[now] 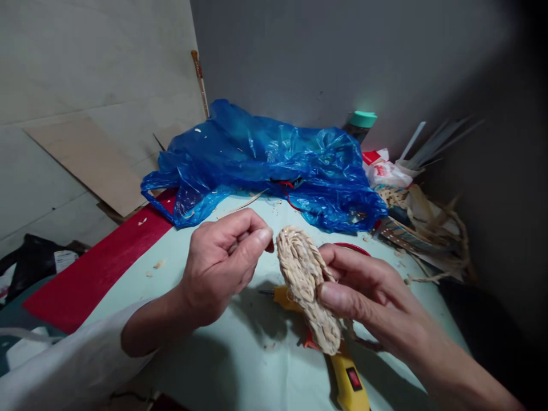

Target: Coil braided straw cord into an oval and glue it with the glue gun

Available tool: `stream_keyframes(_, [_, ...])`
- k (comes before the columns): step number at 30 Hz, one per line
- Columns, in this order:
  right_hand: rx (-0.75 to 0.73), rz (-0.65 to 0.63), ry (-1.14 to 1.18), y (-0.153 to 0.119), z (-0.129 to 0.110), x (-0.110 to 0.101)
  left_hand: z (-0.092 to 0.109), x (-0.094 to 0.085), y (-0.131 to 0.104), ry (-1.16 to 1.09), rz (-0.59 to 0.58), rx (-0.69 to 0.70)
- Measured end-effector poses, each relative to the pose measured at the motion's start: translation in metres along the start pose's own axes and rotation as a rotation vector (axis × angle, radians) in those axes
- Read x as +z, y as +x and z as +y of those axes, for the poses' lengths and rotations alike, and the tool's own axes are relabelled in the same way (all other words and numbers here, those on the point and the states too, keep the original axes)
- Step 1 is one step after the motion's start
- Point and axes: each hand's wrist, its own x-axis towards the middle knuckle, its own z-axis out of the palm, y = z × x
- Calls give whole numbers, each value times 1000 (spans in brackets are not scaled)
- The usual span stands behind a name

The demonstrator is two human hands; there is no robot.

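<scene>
My right hand grips an oval sole-shaped piece of coiled, braided straw between thumb and fingers. The piece is tilted, with its broad end up and left. To its left, my left hand is closed in a pinch, thumb against the bent forefinger. Whatever it may hold is hidden. A small gap separates its fingertips from the braided piece. Under the straw piece lies a yellow glue gun with a red switch and an orange trigger, its nozzle pointing left. The straw piece covers its middle.
A crumpled blue plastic bag spreads across the back of the pale green tabletop. Straw strips and cords are heaped at the right. A red strip runs along the left, and a bottle with a teal cap stands behind the bag.
</scene>
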Motion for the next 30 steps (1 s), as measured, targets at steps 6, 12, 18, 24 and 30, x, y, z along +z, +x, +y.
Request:
stream_keyframes(6, [-56,30,-77,-3,-3,3,0,-3,3,3,0,0])
stream_keyframes(12, [-93,51,-167,-2,-3,3,0,-3,12,-81,28,32])
stream_keyframes(18, [-64,44,-90,0,-4,1,0,2,12,-134,12,2])
stream_keyframes(24, [-107,57,-55,2,-5,0,-2,-1,9,-171,-100,-100])
stream_keyframes(30, [-161,103,-103,3,-5,-2,-7,1,4,-137,-186,-230])
